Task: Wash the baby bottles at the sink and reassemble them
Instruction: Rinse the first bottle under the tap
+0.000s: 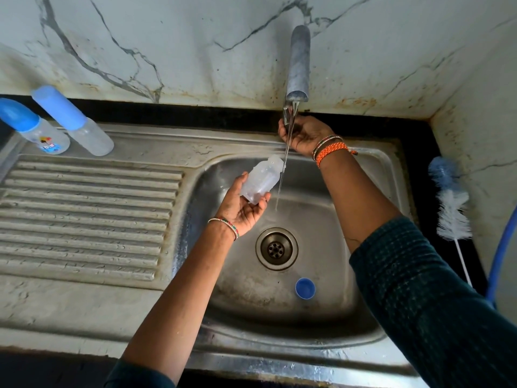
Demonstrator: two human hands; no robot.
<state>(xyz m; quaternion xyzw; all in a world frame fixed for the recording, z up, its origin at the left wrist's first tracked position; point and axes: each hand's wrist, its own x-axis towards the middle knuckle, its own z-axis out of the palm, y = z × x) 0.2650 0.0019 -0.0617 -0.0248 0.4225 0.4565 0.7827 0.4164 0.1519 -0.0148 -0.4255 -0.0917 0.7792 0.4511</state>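
My left hand (242,208) holds an open, clear baby bottle body (261,179) tilted over the steel sink basin (330,312), its mouth just left of a thin stream of water (284,169). My right hand (303,134) grips the tap lever (286,119) under the grey tap spout (299,63). A blue bottle cap (305,288) lies in the basin, right of the drain (276,248). Two capped baby bottles stand at the back left: one with a printed label (36,128), one plain (75,121).
A ribbed draining board (84,217) fills the left of the sink unit. A blue and white bottle brush (450,203) lies on the black counter at the right, beside a blue hose (500,259). A marble-patterned wall rises behind the tap.
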